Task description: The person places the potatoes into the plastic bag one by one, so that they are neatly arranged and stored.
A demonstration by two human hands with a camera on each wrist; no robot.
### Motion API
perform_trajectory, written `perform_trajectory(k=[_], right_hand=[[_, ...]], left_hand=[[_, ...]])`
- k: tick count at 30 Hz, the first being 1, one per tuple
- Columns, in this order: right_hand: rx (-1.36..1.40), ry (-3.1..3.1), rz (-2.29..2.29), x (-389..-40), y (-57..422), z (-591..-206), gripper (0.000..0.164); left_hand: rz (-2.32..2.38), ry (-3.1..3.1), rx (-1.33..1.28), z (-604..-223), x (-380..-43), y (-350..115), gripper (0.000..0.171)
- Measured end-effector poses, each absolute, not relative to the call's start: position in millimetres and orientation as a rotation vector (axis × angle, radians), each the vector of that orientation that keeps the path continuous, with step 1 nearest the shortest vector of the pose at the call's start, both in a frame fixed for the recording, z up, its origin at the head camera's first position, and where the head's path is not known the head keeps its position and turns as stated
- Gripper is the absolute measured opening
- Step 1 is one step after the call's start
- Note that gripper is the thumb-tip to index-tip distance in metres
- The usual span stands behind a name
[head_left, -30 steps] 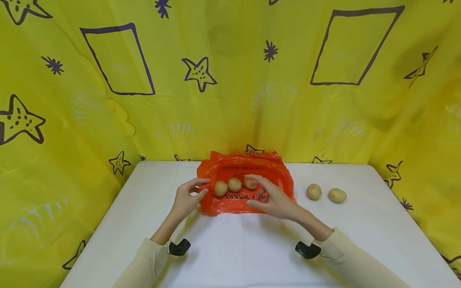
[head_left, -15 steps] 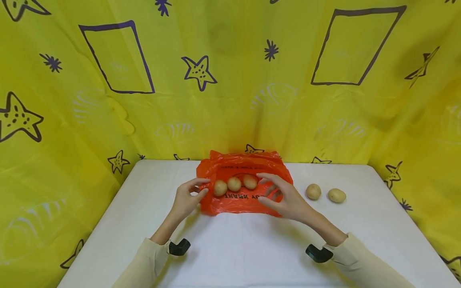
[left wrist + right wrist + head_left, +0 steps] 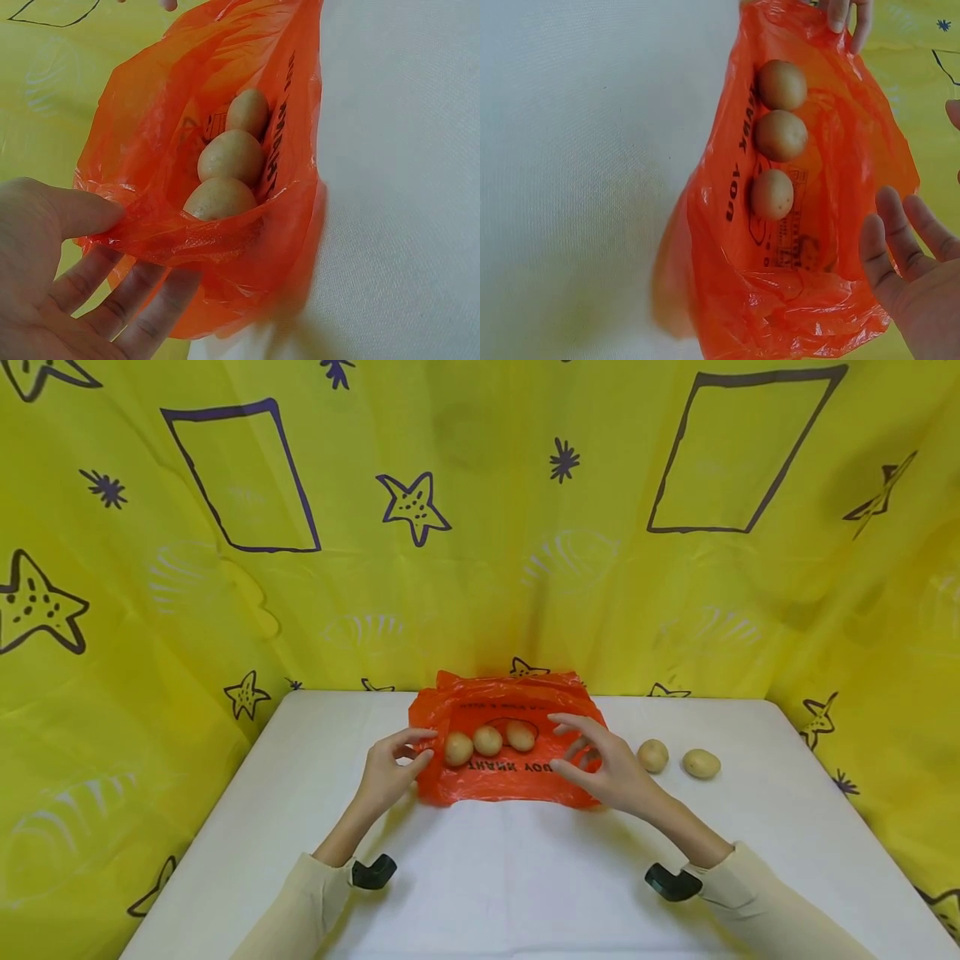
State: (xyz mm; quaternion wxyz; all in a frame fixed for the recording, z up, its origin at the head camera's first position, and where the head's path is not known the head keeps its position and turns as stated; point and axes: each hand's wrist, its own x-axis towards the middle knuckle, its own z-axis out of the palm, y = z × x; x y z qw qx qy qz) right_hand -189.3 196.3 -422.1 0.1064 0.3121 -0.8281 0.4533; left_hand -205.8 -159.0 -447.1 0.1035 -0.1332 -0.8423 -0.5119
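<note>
An orange-red plastic bag [image 3: 495, 785] lies at the back of the table, its mouth spread toward me. Inside it, three potatoes [image 3: 487, 741] sit in a row over the bag's dark printing. My left hand [image 3: 392, 768] grips the bag's left edge; in the left wrist view the thumb lies over the plastic [image 3: 150, 232] and the fingers show under it. My right hand [image 3: 611, 768] hovers by the bag's right side with fingers spread and bent, nothing between them. In the right wrist view its fingers [image 3: 900, 232] overlap the bag's rim.
Two more potatoes, a round one [image 3: 653, 756] and an oval one [image 3: 701, 764], rest on the white table [image 3: 480, 877] right of the bag. A yellow patterned curtain [image 3: 480, 593] hangs behind the table and along both sides.
My right hand has moved to the right, away from the potatoes in the bag, uncovering the rightmost of the three. The left hand keeps its hold on the bag's edge.
</note>
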Motion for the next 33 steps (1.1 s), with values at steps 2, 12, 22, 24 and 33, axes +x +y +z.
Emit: perform_trajectory(k=[2,12,22,24,33], right_hand=[[0.922,-2.437,1.342,-189.2,196.0,-421.0,0.061],[0.855,-2.383,1.253,-193.0,198.3,-426.4,0.059],[0.754,-2.378,1.22,-198.6,220.1,-430.5,0.059],[0.719,-2.403,1.215,-198.5,225.4,-431.6,0.057],[0.599,-2.432,1.184,-198.2,250.2,-438.0,0.056]], left_hand=[[-1.506,-2.484,-0.392,-446.5,-205.7,-159.5,0.026],[-1.525,-2.476,-0.387,-447.1,-204.8,-161.1,0.026],[-1.544,-2.433,-0.398,-448.7,-205.8,-158.6,0.026],[-1.541,-2.44,-0.395,-449.4,-205.7,-158.2,0.027],[-1.545,-2.442,-0.425,-448.4,-205.9,-157.3,0.024]])
